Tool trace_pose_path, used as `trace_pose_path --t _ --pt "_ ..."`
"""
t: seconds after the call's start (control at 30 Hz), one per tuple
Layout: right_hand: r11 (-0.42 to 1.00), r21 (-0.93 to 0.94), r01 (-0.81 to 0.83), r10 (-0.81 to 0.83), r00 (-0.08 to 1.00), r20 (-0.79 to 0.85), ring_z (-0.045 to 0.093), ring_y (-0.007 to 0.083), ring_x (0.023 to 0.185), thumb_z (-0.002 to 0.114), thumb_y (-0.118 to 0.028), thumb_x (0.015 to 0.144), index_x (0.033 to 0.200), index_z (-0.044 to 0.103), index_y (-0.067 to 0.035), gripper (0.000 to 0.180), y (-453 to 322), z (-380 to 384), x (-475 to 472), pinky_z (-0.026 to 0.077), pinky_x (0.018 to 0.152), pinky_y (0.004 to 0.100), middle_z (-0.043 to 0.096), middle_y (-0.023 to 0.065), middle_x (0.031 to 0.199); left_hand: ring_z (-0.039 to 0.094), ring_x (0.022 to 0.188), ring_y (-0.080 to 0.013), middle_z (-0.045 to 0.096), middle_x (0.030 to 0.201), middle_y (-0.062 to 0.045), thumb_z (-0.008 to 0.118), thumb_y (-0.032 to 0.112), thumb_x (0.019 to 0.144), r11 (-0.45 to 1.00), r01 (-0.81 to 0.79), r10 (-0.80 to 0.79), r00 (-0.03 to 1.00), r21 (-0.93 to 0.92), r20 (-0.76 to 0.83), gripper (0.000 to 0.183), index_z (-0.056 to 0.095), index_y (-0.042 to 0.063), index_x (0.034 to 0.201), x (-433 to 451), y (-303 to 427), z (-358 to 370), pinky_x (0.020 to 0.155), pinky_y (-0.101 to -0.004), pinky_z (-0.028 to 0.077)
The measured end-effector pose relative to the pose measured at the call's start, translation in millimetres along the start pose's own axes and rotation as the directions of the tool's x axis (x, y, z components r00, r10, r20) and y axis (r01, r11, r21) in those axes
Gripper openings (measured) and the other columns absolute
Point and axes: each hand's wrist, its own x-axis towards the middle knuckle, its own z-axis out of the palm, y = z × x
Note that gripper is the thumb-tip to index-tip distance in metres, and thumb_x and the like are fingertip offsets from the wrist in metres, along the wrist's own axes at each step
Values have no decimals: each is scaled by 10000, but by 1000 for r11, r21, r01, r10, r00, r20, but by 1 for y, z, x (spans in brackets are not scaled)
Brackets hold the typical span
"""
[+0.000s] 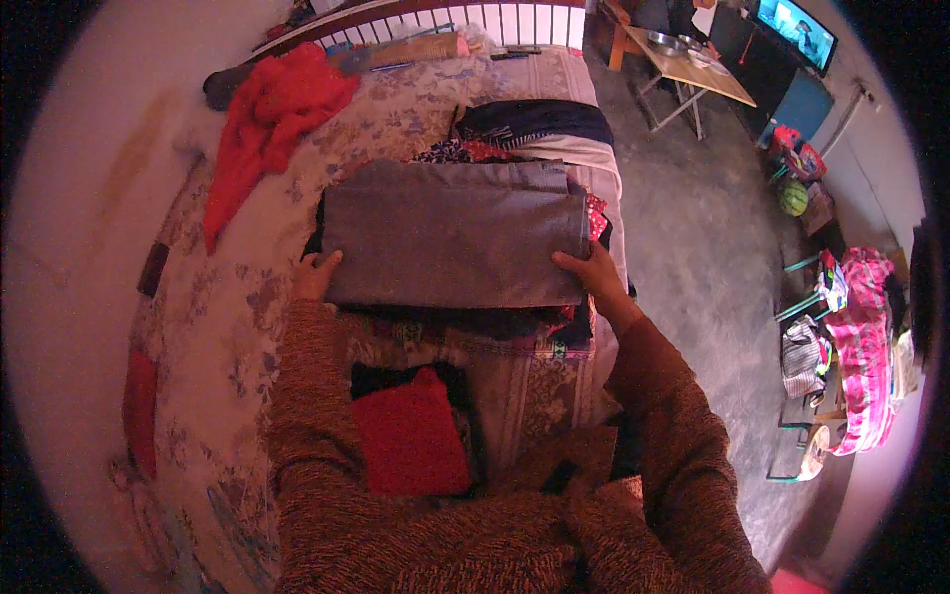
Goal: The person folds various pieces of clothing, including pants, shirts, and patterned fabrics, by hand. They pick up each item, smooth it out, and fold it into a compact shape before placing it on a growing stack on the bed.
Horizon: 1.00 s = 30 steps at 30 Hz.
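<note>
A grey folded cloth garment (453, 249) lies flat across a pile of clothes on the bed. My left hand (318, 275) is at its left edge, thumb on top and the fingers hidden at the side. At the opposite edge my right hand (591, 271) pinches the cloth in the same way. Dark fabric (475, 321) shows beneath the near edge. Red polka-dot cloth (596, 217) peeps out by my right hand. Closer to me rests a folded red cloth (412, 438) on top of dark fabric.
The bed has a floral cover (245, 312). Beyond the pile lie dark folded clothes (534, 119) and a crumpled red cloth (286, 111). Across the floor (690, 245) stand a folding table (694, 67), a television (798, 33), a watermelon (793, 198) and a pink patterned cloth (861, 356).
</note>
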Motion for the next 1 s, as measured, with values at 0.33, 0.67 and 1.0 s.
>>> trace_pose_path --t 0.33,0.67,1.0 --pt "987 158 2 -15 997 79 610 237 810 650 -99 751 1082 547 21 367 -56 17 -10 501 720 362 626 106 931 562 958 -239 592 1069 -118 654 214 776 858 -352 276 930 -374 -242 456 536 17 1170 10 6 -19 831 -363 449" --pt "933 357 44 -130 967 220 613 239 820 640 -99 729 1121 504 -12 424 -143 36 -68 515 720 363 609 111 956 545 998 -231 547 1140 -113 599 239 818 417 -282 559 829 -864 -1 479 463 29 1227 -154 16 -127 838 -360 451" --pt "998 -22 -59 62 990 129 543 230 960 667 -136 760 1219 440 -38 522 9 71 -209 464 821 356 548 100 1103 548 981 -254 540 1134 -127 609 290 806 757 59 36 990 -651 133 525 446 28 1232 -278 -182 -68 825 -383 460"
